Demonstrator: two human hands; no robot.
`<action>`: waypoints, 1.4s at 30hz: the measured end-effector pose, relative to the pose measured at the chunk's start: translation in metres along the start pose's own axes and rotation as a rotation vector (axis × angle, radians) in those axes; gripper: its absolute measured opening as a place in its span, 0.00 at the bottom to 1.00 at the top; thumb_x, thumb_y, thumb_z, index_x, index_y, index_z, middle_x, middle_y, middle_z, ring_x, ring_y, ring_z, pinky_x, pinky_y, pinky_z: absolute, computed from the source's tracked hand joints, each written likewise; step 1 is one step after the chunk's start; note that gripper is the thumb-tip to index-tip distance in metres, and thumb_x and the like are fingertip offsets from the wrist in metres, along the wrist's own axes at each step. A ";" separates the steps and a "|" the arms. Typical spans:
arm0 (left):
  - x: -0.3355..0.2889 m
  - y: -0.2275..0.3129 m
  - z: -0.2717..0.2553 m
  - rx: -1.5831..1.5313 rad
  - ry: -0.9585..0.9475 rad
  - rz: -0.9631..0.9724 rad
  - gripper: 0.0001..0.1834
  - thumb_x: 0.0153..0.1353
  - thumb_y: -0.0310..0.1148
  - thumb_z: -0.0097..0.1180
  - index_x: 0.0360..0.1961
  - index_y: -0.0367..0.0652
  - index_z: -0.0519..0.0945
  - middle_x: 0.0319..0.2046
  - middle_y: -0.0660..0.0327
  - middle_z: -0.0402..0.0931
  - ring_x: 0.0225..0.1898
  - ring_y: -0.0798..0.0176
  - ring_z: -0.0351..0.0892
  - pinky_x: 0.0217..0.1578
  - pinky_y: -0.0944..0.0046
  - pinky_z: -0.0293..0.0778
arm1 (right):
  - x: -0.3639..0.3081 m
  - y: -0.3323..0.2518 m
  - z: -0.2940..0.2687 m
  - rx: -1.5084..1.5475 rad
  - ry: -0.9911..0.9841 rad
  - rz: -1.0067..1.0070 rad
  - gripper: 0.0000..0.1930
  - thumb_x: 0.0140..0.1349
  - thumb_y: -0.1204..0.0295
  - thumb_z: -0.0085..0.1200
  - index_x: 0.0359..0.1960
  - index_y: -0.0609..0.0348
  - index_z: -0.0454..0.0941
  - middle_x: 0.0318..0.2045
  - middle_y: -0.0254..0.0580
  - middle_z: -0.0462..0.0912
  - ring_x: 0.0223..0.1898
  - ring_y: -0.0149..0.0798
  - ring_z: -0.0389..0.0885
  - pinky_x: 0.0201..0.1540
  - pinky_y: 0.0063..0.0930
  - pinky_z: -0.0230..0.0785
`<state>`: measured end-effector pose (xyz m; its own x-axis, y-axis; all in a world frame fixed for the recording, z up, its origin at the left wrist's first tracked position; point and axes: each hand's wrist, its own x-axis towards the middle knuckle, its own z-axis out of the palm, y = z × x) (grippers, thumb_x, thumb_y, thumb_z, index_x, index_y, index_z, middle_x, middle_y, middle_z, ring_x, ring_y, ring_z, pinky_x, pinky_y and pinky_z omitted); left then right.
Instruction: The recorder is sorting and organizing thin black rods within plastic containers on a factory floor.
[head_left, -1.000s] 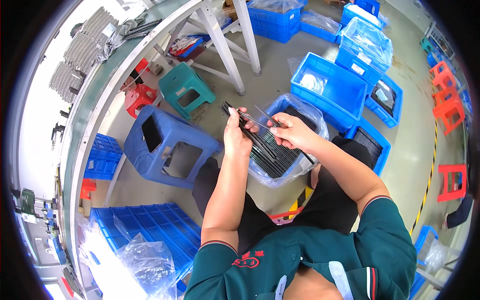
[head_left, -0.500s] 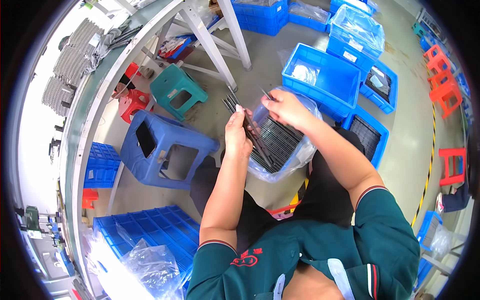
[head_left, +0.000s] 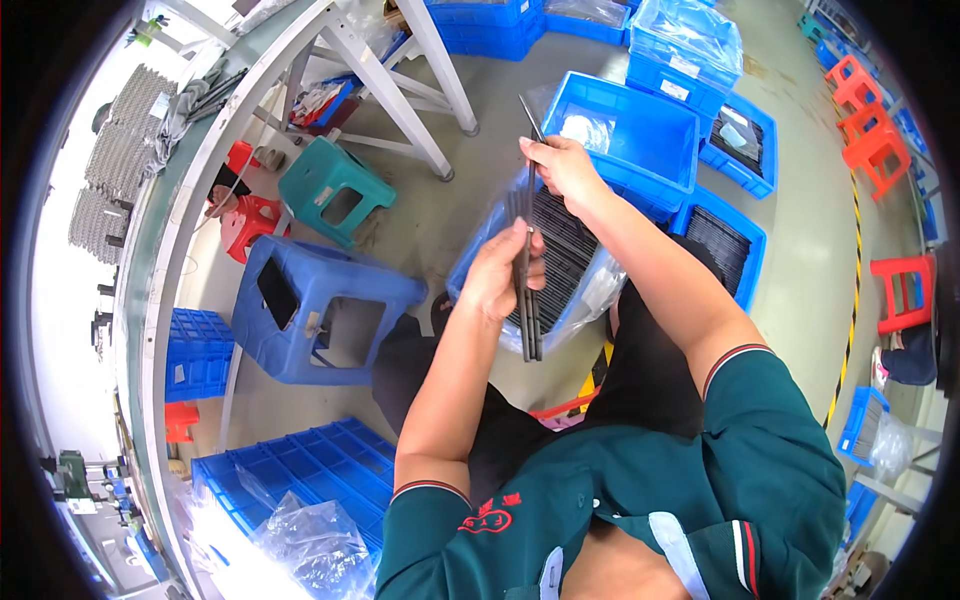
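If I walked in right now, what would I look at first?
Probably the middle: the left hand grips some dark rods, and the right hand, farther forward, holds a thin rod, with a blue bin of more rods below. Next, the blue stool on the left with a black phone on it, and the red stools along the right side.

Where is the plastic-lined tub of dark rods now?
Head view, just right of centre: the tub sits partly behind the left hand, right of the blue stool.
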<state>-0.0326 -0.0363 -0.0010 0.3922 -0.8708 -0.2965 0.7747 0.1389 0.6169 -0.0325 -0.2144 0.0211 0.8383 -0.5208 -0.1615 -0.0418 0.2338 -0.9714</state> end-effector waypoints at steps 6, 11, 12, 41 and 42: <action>-0.011 -0.015 0.015 0.008 -0.066 -0.125 0.16 0.63 0.44 0.51 0.28 0.41 0.71 0.23 0.66 0.65 0.20 0.71 0.61 0.20 0.70 0.61 | 0.043 0.007 -0.038 0.318 0.196 0.045 0.15 0.59 0.61 0.53 0.20 0.55 0.70 0.08 0.30 0.62 0.07 0.28 0.56 0.08 0.26 0.44; -0.021 0.000 0.000 -0.033 -0.096 -0.041 0.16 0.63 0.45 0.51 0.30 0.41 0.72 0.27 0.64 0.69 0.23 0.68 0.67 0.23 0.67 0.67 | 0.051 -0.029 -0.067 0.356 0.239 0.008 0.15 0.61 0.60 0.51 0.23 0.55 0.68 0.08 0.24 0.57 0.07 0.24 0.49 0.10 0.23 0.38; -0.021 0.003 -0.006 -0.040 -0.081 0.022 0.16 0.63 0.45 0.51 0.30 0.41 0.72 0.28 0.62 0.70 0.25 0.66 0.70 0.25 0.64 0.71 | 0.038 -0.026 -0.056 0.328 0.187 0.028 0.15 0.61 0.60 0.51 0.22 0.55 0.68 0.09 0.23 0.57 0.08 0.23 0.49 0.11 0.22 0.38; -0.009 0.030 -0.025 -0.175 0.344 0.511 0.15 0.61 0.44 0.54 0.30 0.43 0.76 0.23 0.66 0.70 0.19 0.67 0.68 0.20 0.64 0.69 | -0.068 -0.014 0.005 -0.195 -0.581 0.115 0.22 0.63 0.77 0.41 0.60 0.61 0.62 0.24 0.40 0.74 0.14 0.26 0.68 0.14 0.17 0.59; -0.009 0.031 -0.025 -0.158 0.376 0.528 0.15 0.61 0.45 0.54 0.30 0.43 0.76 0.22 0.66 0.70 0.19 0.68 0.68 0.20 0.64 0.69 | -0.072 -0.015 0.006 -0.229 -0.594 0.115 0.22 0.62 0.78 0.42 0.60 0.61 0.62 0.24 0.40 0.74 0.14 0.26 0.69 0.14 0.18 0.60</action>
<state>-0.0002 -0.0126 0.0027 0.8631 -0.4468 -0.2356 0.4830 0.5936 0.6437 -0.0894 -0.1756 0.0484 0.9768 0.0559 -0.2069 -0.2095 0.0461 -0.9767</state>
